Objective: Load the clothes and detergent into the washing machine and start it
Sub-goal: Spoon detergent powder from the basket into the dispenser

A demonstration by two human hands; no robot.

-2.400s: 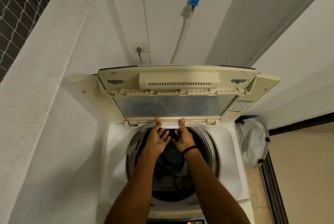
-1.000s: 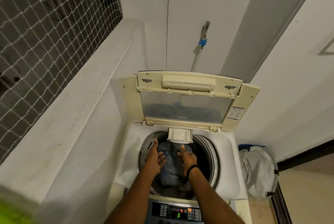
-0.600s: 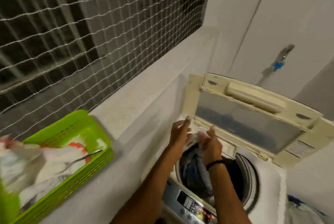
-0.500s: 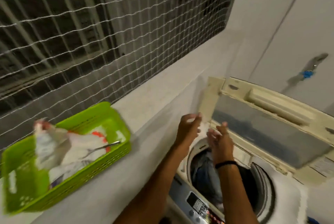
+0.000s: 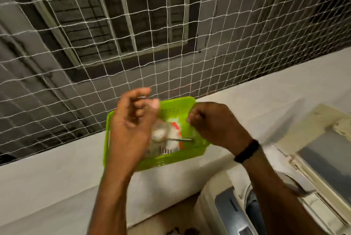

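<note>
Both hands were up over the basket (image 5: 187,104), a green one sitting on the white ledge (image 5: 266,90) under the net (image 5: 171,26).

Left hand (image 5: 131,122): heavy motion blur, fingers loosely bent and spread apart, nothing visible in them. It sat in front of the basket's left half and hid that side.

Right hand (image 5: 214,122): fingers curled tight into the palm, knuckles toward the camera, at the basket's right rim. Couldn't tell if it was gripping anything or touching the rim. Black band (image 5: 247,151) on that wrist.

Inside the basket there was a white pouch (image 5: 173,130) with orange print, partly behind the left hand, label unreadable. A thin metal utensil (image 5: 180,139) lay across it, pointing right. Neither hand clearly touched the pouch.

The washer (image 5: 234,177) was at bottom right, just beside the ledge and below it, well apart from the basket. Its lid (image 5: 313,126) stood raised and the grey panel (image 5: 228,214) faced the camera. The drum opening was dark and too blurred to make out its contents.
</note>
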